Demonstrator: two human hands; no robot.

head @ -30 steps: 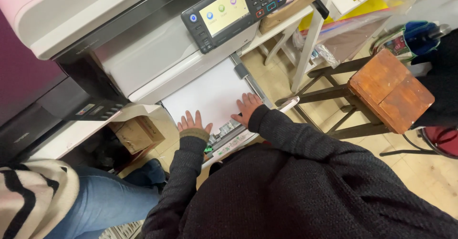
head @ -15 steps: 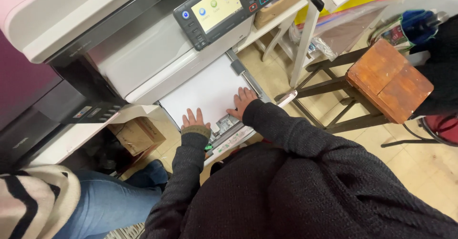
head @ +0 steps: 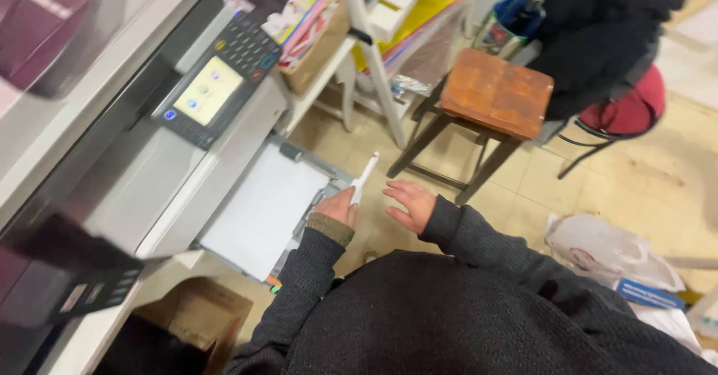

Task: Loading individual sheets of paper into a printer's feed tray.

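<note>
Left hand (head: 338, 207) grips the paper tray (head: 340, 186) front at frame centre; right hand (head: 407, 204) hovers unclenched. Push squarely, evenly.

Paper (head: 262, 207) in tray (head: 293, 153) — stool (head: 495, 92) right.

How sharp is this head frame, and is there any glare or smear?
Head view: motion smear on the copier at left, its touchscreen glowing but soft; the left hand, right hand and wooden stool read fairly clearly; lighting even, no hard glare.
</note>
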